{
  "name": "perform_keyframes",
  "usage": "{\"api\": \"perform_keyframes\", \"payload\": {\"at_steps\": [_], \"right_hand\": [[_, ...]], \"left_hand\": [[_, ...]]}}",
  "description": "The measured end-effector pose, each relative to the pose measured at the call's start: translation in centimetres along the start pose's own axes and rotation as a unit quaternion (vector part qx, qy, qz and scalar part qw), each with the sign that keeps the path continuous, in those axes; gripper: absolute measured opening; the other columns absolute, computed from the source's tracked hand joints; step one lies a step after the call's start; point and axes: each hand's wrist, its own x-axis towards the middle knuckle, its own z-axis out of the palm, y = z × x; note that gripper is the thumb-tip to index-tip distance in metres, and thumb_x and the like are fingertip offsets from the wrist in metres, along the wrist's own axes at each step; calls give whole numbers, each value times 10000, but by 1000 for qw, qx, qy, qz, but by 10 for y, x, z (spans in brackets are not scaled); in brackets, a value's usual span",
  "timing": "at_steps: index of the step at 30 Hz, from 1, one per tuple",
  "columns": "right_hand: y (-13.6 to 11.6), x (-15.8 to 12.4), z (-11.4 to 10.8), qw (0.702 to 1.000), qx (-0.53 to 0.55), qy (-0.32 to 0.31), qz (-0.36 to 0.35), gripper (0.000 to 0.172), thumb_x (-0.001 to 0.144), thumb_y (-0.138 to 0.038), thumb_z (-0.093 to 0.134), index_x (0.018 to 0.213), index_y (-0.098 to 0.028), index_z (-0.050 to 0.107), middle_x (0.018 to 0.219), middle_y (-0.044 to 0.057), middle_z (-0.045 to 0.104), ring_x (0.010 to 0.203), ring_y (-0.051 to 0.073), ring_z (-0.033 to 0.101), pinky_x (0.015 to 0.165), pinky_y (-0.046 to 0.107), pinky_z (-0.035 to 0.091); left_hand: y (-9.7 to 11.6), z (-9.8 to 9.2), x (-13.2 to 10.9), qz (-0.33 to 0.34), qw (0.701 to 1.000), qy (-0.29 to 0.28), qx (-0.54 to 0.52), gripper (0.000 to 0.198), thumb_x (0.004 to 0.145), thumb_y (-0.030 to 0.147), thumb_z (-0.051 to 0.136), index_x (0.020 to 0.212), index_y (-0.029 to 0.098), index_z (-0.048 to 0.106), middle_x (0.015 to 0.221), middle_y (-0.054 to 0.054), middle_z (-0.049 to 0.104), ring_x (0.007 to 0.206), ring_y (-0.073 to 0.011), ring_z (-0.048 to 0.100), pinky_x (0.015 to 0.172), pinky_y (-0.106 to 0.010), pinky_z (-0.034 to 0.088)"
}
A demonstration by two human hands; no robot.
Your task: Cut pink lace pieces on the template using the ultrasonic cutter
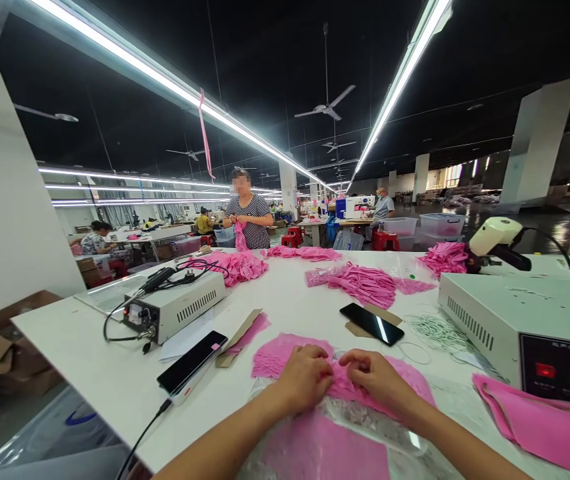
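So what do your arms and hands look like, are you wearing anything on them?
They're ordinary bare human hands, left hand and right hand, without gloves. The left forearm and right forearm are slim, with no sleeves in view, and no watch or bracelet shows. I can't see any rings, but some fingers are partly hidden.

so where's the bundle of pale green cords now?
Head view, right of centre: the pale green cords lie on the white table between the phone on brown card and the right vented box, beyond the right hand.
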Motion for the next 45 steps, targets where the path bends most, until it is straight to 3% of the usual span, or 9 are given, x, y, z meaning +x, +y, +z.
{"api": "perform_keyframes", "payload": {"at_steps": [6,10,14,21,26,30,35,40,45], "right_hand": [[-5,-2,-6,998,55,7,17,302,587,-359,524,794,-165,628,460,-60,470,441,122,424,453,248,302],[-9,-6,-10,996,86,16,14,310,589,-390,592,797,-165,637,467,-62,476,444,120,435,456,248,323],[-16,-12,-19,993,111,48,8,322,596,-405,646,813,-167,655,520,-50,508,477,124,468,489,258,381],[-25,-31,-40,975,124,181,-38,351,591,-466,686,771,-165,693,608,11,575,520,142,487,526,296,428],[-36,-54,-62,952,75,277,-105,336,655,-507,663,749,-185,693,585,7,548,539,157,495,554,307,444],[-43,-93,-90,927,11,355,-122,371,711,-536,592,843,-203,691,685,23,583,529,152,488,545,308,449],[-21,-172,-119,923,-72,377,-42,225,632,-445,632,678,-234,694,684,45,635,520,181,522,468,303,407],[16,-245,-127,930,-261,251,57,165,670,-368,551,608,-276,674,658,49,637,591,227,583,561,339,449],[4,-267,-123,914,-341,197,94,257,798,-449,528,694,-279,691,719,78,643,602,228,579,565,333,465]], "left_hand": [[6,-7,1,9,1000,13,-10,173,928,262,601,1068,174,651,1230,-75,607,1159,-230,559,996,-464,443],[19,-10,2,31,999,2,-29,132,833,177,625,890,232,731,1190,-40,648,1116,-217,574,1009,-417,393],[33,-6,10,-30,998,24,-43,140,831,294,640,886,219,746,1060,-63,668,1040,-228,590,958,-426,405],[86,14,36,-110,991,53,-51,316,791,495,647,885,203,722,1012,-90,635,1024,-280,557,939,-480,388],[115,25,68,-107,992,49,-33,212,857,340,566,866,167,688,1009,-108,624,1014,-274,555,885,-451,405],[127,23,74,-46,998,36,-13,124,862,252,587,897,153,652,974,-64,622,978,-233,557,889,-431,415],[133,23,27,134,991,-8,-18,114,787,146,578,867,173,654,974,-76,647,944,-230,562,929,-439,392],[135,37,-22,300,952,-56,-27,120,803,219,596,919,194,618,888,-58,661,831,-203,608,944,-428,423],[130,28,-29,357,933,16,-47,170,866,166,502,1000,191,603,918,-66,671,807,-181,638,872,-376,489]]}}
